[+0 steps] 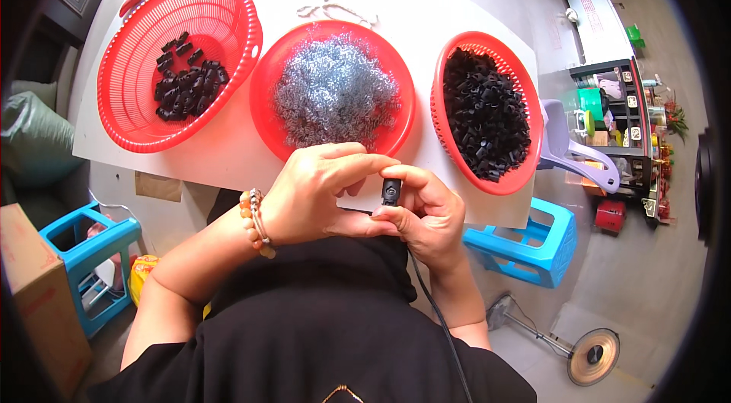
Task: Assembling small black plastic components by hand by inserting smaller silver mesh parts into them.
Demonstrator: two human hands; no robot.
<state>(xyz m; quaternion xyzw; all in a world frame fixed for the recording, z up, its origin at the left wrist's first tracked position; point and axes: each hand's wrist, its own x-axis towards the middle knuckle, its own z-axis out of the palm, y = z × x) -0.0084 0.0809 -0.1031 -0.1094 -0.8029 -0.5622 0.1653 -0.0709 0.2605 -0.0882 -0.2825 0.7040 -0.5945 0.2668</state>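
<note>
Close to my body, just in front of the table's near edge, both hands meet around a small black cord lock point(391, 191). It stands upright, with a dark hole in its face. My right hand point(430, 213) pinches it at top and bottom between index finger and thumb. My left hand point(324, 190), a beaded bracelet at its wrist, curves in with index finger and thumb at the same two ends. Beyond them, a red bowl point(263, 91) holds a heap of small metal springs point(335, 87). The right red basket point(440, 110) is filled with small black plastic pieces point(487, 114).
At the left, a red basket point(122, 60) contains several black cord locks point(190, 91). A white string point(339, 9) lies behind the bowl. A purple scoop point(579, 156) sits beside the right basket. Blue stools point(544, 251) stand below the table on either side; a cardboard box point(42, 304) is at left.
</note>
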